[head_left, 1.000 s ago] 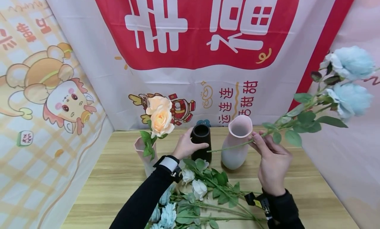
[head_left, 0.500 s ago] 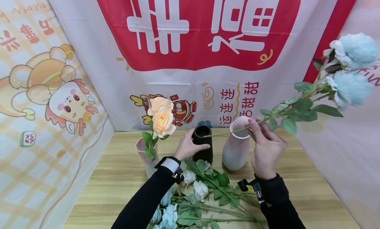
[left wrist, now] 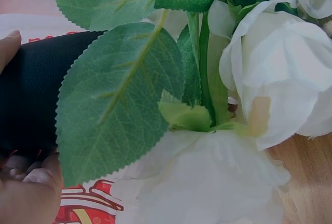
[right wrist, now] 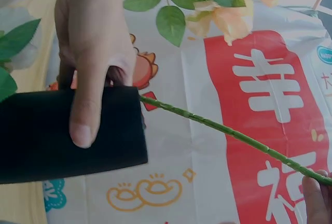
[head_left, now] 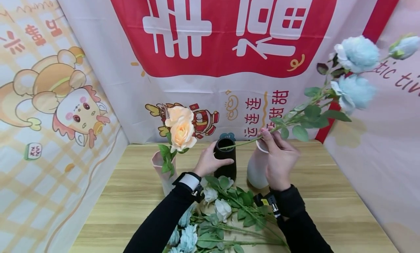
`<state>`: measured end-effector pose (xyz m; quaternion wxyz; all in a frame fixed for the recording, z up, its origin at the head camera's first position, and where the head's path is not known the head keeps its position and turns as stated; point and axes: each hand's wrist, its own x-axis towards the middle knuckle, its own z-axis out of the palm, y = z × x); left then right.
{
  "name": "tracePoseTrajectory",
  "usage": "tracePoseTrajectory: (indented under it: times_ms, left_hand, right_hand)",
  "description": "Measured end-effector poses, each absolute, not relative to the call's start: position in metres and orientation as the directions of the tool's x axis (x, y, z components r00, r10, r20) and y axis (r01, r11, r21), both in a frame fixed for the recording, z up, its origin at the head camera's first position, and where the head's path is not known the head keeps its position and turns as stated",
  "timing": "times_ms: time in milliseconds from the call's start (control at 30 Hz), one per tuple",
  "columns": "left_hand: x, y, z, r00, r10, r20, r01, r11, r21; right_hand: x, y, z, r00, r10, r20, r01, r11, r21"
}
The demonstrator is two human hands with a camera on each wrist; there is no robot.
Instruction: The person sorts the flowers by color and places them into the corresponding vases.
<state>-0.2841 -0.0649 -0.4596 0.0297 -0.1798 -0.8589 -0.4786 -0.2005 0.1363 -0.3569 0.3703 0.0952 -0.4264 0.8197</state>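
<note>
My left hand (head_left: 210,161) grips a black vase (head_left: 226,168) that stands upright on the table, thumb across its front. The right hand (head_left: 280,159) pinches the green stem of a light blue artificial flower (head_left: 356,92). Its blooms point up to the right, and the bare stem end slants down to the black vase's mouth. In the right wrist view the stem (right wrist: 223,127) meets the rim of the vase (right wrist: 114,136), its tip hidden there. White flowers (left wrist: 280,68) and leaves cover part of the vase in the left wrist view.
A pale vase (head_left: 257,171) stands behind my right hand, partly hidden by it. To the left, a pink vase (head_left: 165,172) holds peach roses (head_left: 182,131). White roses (head_left: 223,210) and blue flowers (head_left: 188,238) lie on the wooden table (head_left: 108,209) in front.
My right hand has moved left with the blue flower, and the stem end has gone from beside the black vase up to its mouth. The left hand keeps its grip on the vase.
</note>
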Motion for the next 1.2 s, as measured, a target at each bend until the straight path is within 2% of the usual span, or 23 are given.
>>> tracePoseTrajectory:
  times_ms: [200,333,467,667,1067,1200]
  left_hand:
    - [-0.284,-0.064,-0.46,-0.935,0.275,0.222,0.335,0.486,0.807]
    - [-0.284,-0.063,-0.461,-0.936,0.272,0.225,0.334,0.476,0.813]
    - [-0.283,-0.063,-0.461,-0.932,0.269,0.244,0.347,0.461,0.817]
    - [-0.283,-0.063,-0.459,-0.93,0.28,0.237,0.348,0.468,0.813]
    - [-0.283,-0.063,-0.458,-0.932,0.279,0.23,0.342,0.47,0.814]
    - [-0.283,-0.063,-0.458,-0.929,0.285,0.235,0.348,0.464,0.814]
  right_hand:
    - [-0.203,0.121,-0.361,-0.738,0.483,0.472,-0.663,-0.388,-0.64]
    - [-0.206,0.114,-0.359,-0.704,0.463,0.54,-0.702,-0.337,-0.627]
    - [-0.206,0.109,-0.35,-0.661,0.402,0.633,-0.739,-0.204,-0.642]
    - [-0.195,0.102,-0.332,-0.655,0.318,0.686,-0.733,-0.047,-0.679]
    - [-0.211,0.096,-0.34,-0.593,0.285,0.753,-0.786,-0.001,-0.618]
    - [-0.216,0.096,-0.34,-0.543,0.236,0.806,-0.82,0.06,-0.57]
